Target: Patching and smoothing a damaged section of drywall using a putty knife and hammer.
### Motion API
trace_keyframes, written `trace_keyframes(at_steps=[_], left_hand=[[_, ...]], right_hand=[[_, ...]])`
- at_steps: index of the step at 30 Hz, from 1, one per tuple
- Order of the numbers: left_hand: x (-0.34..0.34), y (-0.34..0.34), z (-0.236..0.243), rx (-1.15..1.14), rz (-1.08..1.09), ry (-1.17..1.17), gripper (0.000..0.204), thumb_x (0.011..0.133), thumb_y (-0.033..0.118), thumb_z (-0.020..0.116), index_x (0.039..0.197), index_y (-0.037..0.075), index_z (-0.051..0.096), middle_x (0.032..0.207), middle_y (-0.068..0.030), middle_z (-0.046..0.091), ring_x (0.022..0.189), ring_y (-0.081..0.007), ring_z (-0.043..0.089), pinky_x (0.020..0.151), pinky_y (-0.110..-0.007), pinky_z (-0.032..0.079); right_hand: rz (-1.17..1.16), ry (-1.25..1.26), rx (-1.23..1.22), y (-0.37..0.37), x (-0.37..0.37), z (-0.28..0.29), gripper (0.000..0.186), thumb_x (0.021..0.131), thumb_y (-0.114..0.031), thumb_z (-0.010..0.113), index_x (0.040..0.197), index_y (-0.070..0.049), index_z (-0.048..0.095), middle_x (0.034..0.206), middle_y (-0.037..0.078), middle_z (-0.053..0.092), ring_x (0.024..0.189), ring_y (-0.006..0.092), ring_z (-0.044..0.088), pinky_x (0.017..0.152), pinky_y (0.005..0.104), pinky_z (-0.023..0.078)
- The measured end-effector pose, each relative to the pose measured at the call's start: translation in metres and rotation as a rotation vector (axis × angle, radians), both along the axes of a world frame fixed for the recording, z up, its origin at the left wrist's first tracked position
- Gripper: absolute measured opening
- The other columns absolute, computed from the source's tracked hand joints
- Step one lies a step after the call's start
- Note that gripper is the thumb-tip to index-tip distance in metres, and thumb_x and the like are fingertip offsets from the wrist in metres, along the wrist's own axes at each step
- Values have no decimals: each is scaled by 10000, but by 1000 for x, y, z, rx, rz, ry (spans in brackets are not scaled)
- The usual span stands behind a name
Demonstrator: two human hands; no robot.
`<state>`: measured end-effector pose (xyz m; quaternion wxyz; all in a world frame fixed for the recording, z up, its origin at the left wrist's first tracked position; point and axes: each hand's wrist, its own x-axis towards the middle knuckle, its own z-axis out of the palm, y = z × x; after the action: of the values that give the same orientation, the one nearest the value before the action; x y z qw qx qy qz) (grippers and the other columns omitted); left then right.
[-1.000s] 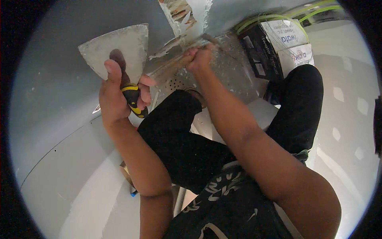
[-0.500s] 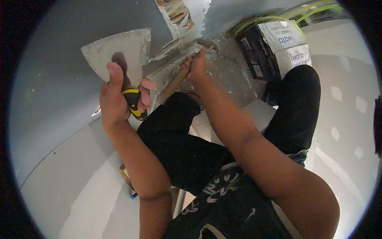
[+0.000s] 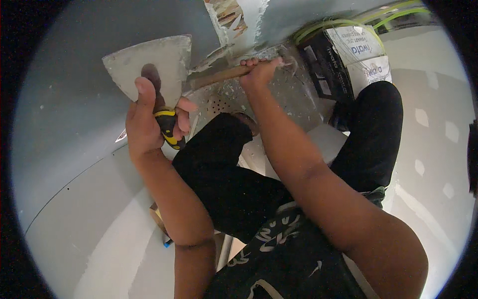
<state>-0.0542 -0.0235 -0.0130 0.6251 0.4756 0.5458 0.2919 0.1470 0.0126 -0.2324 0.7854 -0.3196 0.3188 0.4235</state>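
Observation:
My left hand grips a wide putty knife, its pale blade raised against the grey-blue wall's background and its black-and-yellow handle in my fingers. Farther forward, my right hand is closed on the wooden handle of a tool that looks like a hammer, its head blurred near the foot of the wall. Behind them, the wall has a torn patch with ragged white edges and rough brown material exposed. A jagged crack runs below it.
My bent legs frame a dusty ledge strewn with debris, with a perforated patch. A black box with white labels and green hoses lies at right. Pale boards with filler marks surround me.
My right hand has shifted slightly right, and the tool's handle has swung flatter, its head moving rightward. My left hand and putty knife have barely moved.

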Motion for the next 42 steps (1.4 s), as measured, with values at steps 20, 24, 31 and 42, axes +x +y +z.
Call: trace_keyframes(at_steps=[20,24,31,42], left_hand=[[13,-4,8,-17,-19,-57,839,845,752,434,780,-53,658,544,-122,599,370,-153,499,357,-250,387],[20,-2,11,9,-19,-23,832,846,750,437,783,-50,655,545,-120,601,375,-150,504,357,-249,386],[13,-5,8,-26,50,75,842,870,764,319,726,-7,623,492,-106,562,338,-183,502,315,-254,363],[5,-4,8,7,-95,-32,848,853,753,415,775,-54,665,551,-115,603,390,-154,518,371,-244,397]], right_hand=[[198,-82,-20,-13,-12,-9,500,942,-613,388,795,-135,391,577,16,365,483,191,390,496,374,403],[489,-66,83,-8,-1,-13,513,937,-635,377,791,-143,383,572,12,359,489,185,389,496,375,406],[360,-187,78,-26,-5,-18,509,929,-629,416,793,-139,386,571,19,356,500,189,386,495,384,403],[124,-7,56,-19,-20,-6,516,921,-645,409,799,-144,398,568,6,338,477,176,341,486,368,364]])
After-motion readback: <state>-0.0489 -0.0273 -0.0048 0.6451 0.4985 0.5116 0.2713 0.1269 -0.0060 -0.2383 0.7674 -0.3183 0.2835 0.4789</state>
